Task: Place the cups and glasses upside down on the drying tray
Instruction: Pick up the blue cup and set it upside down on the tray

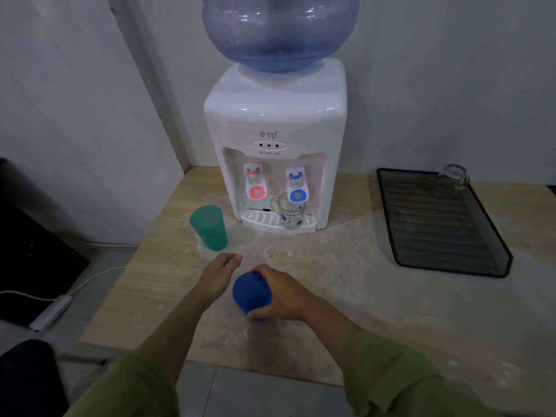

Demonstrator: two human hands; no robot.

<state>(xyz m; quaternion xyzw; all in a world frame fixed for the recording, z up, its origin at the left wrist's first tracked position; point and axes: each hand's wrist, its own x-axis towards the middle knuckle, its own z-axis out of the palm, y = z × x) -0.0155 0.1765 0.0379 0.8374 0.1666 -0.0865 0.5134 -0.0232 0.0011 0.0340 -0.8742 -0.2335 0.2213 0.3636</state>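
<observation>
My right hand has its fingers wrapped round the blue cup, held above the counter in front of me. My left hand hangs just beside it, fingers loosely curled and holding nothing. The green cup stands by the dispenser, a glass mug under its blue tap. The tray lies well right, a glass at its far corner.

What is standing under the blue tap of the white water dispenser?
A clear glass mug with blue dots stands upright on the white drip tray under the blue tap. Whether it holds water cannot be seen.
</observation>
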